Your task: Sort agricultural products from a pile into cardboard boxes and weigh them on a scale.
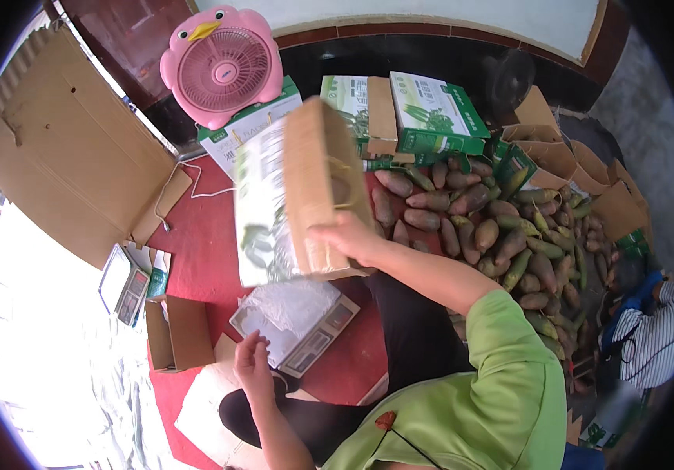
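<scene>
My right hand (pixel 345 237) grips the side of a carton (pixel 306 188), its fingers at the brown cardboard edge. White with green printing on one face, the carton is tilted and held in the air, slightly blurred. Something reddish-brown shows inside its open side, too dim to name. My left hand (pixel 252 364) is raised with loosely bent fingers and holds nothing. Just beyond it, a digital scale (pixel 306 356) rests on the red mat (pixel 196 266), with a clear plastic bag (pixel 294 305) on its platform.
Many reddish and green radishes (pixel 470 196) lie heaped on the right. A pink bird-shaped fan (pixel 223 70) stands on a carton at the back, near other green-white cartons (pixel 439 113). At left are a second scale (pixel 124 286), an open brown box (pixel 179 333) and a cardboard sheet (pixel 70 141). Another person (pixel 650 337) is at far right.
</scene>
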`<action>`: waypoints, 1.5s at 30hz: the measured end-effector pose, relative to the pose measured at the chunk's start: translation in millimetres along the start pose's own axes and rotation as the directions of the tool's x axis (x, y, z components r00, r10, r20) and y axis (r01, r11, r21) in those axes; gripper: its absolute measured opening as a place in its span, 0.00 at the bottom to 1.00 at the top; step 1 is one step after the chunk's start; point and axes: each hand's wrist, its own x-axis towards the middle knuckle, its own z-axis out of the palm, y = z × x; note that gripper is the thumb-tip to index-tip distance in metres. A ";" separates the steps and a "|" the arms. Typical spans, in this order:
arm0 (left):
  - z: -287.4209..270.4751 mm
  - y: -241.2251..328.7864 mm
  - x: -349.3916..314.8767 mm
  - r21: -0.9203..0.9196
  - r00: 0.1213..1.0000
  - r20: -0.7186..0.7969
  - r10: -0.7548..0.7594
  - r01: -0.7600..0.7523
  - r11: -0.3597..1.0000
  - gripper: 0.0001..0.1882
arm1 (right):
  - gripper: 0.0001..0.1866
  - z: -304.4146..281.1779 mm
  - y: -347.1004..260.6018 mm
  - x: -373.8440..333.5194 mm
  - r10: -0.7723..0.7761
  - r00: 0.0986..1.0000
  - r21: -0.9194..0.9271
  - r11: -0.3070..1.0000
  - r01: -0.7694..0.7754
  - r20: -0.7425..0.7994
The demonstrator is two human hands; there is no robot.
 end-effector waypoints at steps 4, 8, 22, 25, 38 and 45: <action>-4.8 0.7 -1.8 0.010 0.994 -0.013 0.104 -0.104 0.995 0.12 | 0.21 30.9 44.6 11.5 -0.094 0.953 -0.657 0.705 0.267 0.287; -1.3 16.1 -8.1 0.216 0.970 -0.066 0.236 -0.217 0.952 0.14 | 0.18 54.6 59.4 5.1 -0.040 0.892 -0.765 0.498 0.409 0.451; 15.6 -15.9 -1.5 0.872 0.964 0.264 -0.002 -0.238 0.428 0.31 | 0.14 51.3 100.6 -25.0 -0.133 0.814 -0.757 0.308 0.576 0.566; 14.0 -23.1 3.1 0.805 0.957 0.290 -0.026 -0.229 0.547 0.29 | 0.14 23.9 75.1 -41.9 -0.324 0.838 -0.571 0.620 0.539 0.439; 157.9 63.6 -40.9 -0.655 0.654 0.755 0.051 0.752 0.069 0.39 | 0.09 -50.8 28.1 -187.7 -0.453 0.889 0.330 0.850 0.410 0.062; 174.4 47.8 -65.2 -0.442 0.658 0.746 -0.098 0.600 0.666 0.35 | 0.08 -65.2 48.7 -211.6 -0.381 0.924 -0.106 0.920 0.377 -0.020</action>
